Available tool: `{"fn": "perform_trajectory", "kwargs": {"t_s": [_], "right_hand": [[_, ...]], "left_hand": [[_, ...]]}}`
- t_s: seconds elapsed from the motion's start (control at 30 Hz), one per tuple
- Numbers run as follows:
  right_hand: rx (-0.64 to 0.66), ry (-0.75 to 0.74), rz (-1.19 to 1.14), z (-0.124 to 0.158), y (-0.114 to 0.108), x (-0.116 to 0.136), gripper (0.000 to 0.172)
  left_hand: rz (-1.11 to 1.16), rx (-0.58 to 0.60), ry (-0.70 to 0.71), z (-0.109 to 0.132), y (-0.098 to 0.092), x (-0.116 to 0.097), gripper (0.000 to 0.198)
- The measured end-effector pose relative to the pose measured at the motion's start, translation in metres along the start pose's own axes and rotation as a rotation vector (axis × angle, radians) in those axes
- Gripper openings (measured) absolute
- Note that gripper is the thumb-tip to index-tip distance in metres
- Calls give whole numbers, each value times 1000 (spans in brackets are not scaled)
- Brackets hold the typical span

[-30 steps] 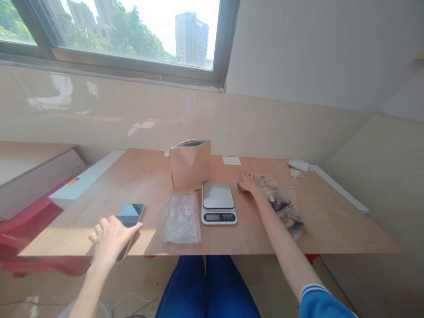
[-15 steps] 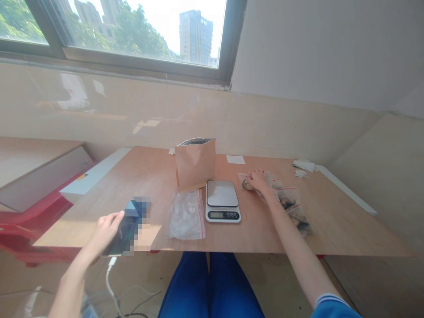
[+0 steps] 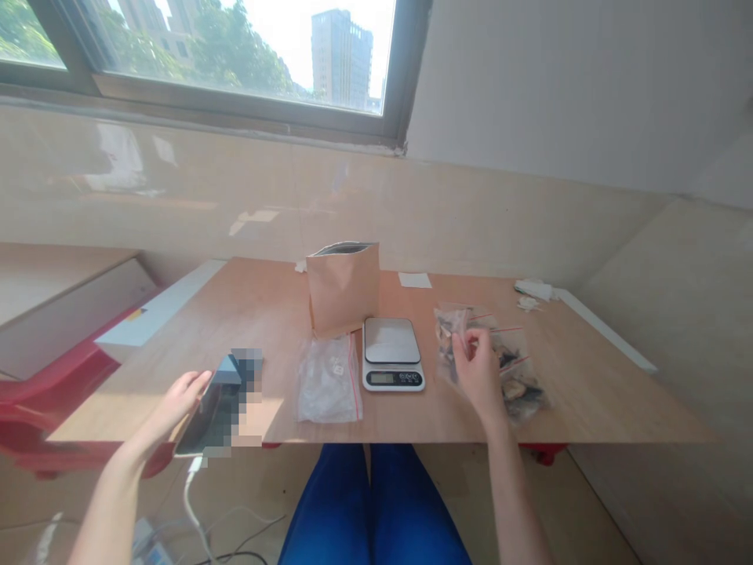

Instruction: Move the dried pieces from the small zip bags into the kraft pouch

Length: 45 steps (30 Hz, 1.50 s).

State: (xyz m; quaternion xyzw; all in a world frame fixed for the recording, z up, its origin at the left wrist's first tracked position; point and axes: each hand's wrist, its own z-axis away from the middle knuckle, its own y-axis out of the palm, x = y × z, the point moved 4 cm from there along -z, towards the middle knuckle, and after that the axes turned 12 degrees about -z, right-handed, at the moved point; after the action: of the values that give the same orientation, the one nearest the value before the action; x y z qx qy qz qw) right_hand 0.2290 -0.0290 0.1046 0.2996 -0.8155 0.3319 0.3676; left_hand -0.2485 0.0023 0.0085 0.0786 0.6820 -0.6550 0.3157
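Observation:
My left hand (image 3: 170, 408) grips a phone (image 3: 212, 408) tilted up at the table's near left edge, a white cable hanging from it. My right hand (image 3: 478, 369) pinches a small clear zip bag (image 3: 450, 341) with brownish pieces inside and holds it lifted just right of the white kitchen scale (image 3: 392, 364). More zip bags with dark contents (image 3: 521, 377) lie under and behind that hand. A flat clear zip bag (image 3: 329, 378) lies left of the scale. An open brown paper pouch (image 3: 343, 287) stands upright behind the scale.
The wooden table (image 3: 588, 392) ends close to my blue-trousered knees (image 3: 370, 510). A white paper slip (image 3: 415, 280) and white scraps (image 3: 532, 292) lie at the far edge. A red plastic object (image 3: 35, 392) and a white box (image 3: 141, 322) sit to the left. Cables trail on the floor.
My right hand has picked up a zip bag from the pile and drawn it toward me. My left hand lifted the phone off the table and tilted it.

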Motion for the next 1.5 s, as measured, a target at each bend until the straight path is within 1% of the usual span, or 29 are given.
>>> {"fn": "perform_trajectory", "kwargs": {"t_s": [0.1,0.17,0.23,0.3,0.4,0.5,0.57,0.63,0.73,0.83,0.93,1.0,1.07,1.13,1.23,1.4,1.5], "right_hand": [[18,123,-66,28,0,10,27],[17,199,-144,44,2,17,30],[14,265,-230,57,6,25,31],[51,319,-305,65,16,33,30],[143,384,-413,67,37,46,28],[212,399,-468,62,57,60,27],[240,381,-459,59,66,68,24],[244,369,-449,59,69,72,22],[234,373,-453,65,68,70,21],[216,395,-454,73,62,63,22],[197,412,-440,78,55,57,23],[194,422,-433,80,52,56,24],[196,429,-447,81,50,56,25],[194,430,-464,81,48,56,25],[184,430,-469,81,45,56,25],[153,431,-474,79,38,55,27],[137,456,-496,78,36,53,30]], "left_hand": [[151,31,-3,2,4,3,55],[172,-4,13,4,3,3,56],[190,-5,2,7,2,2,55],[211,7,-15,9,2,1,54],[230,24,-33,12,1,-2,54],[232,49,-50,11,1,-1,52],[222,50,-61,9,2,2,50],[201,62,-50,5,4,6,51],[164,81,-39,0,6,9,52],[110,57,-54,1,5,7,56],[-61,51,-29,3,5,0,71],[-143,71,-8,4,7,-2,78],[-157,83,2,5,8,-1,78],[-161,72,17,6,8,0,79],[-108,60,29,10,4,-1,79],[150,187,-16,18,-2,3,80],[202,219,-2,17,-3,8,81]]}}
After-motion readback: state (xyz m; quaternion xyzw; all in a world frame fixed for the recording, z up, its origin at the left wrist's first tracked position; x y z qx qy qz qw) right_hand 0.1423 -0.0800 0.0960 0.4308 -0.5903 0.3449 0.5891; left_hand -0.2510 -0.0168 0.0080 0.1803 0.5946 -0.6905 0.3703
